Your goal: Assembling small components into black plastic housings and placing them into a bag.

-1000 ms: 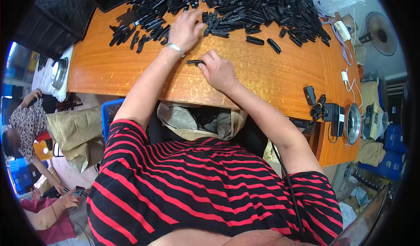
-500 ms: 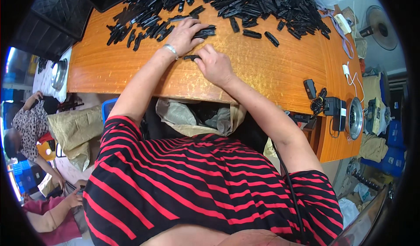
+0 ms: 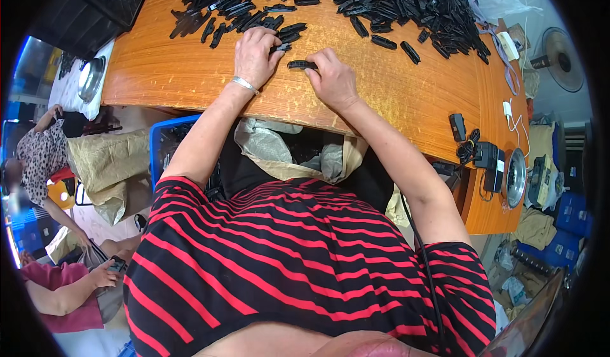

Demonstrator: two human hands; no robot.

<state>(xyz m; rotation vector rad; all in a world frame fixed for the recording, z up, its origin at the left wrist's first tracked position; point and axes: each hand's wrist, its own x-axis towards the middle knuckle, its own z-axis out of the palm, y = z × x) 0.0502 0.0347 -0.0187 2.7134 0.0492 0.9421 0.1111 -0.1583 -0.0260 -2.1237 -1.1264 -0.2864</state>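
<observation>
My right hand (image 3: pixel 335 80) pinches one end of a narrow black plastic part (image 3: pixel 298 65) just above the wooden table (image 3: pixel 210 84). To its left, my left hand (image 3: pixel 255 55) has its fingers curled over several similar black parts (image 3: pixel 291 32) at the near edge of the loose ones; its fingertips are partly hidden, so what they grip is unclear. A large heap of the same black parts (image 3: pixel 394 4) covers the far side of the table, with a few single pieces lying in front of it.
Black crates (image 3: pixel 95 14) stand at the far left, near a metal bowl (image 3: pixel 92 79). A power adapter (image 3: pixel 488 157) and a second metal bowl (image 3: pixel 515 178) are at the right. An open bag (image 3: pixel 267 144) hangs below the table edge. Two people (image 3: pixel 41 160) work at left.
My right hand has moved slightly right and up with the black part, which shows more fully. The left hand has drawn back a little toward the left, its fingers more curled.
</observation>
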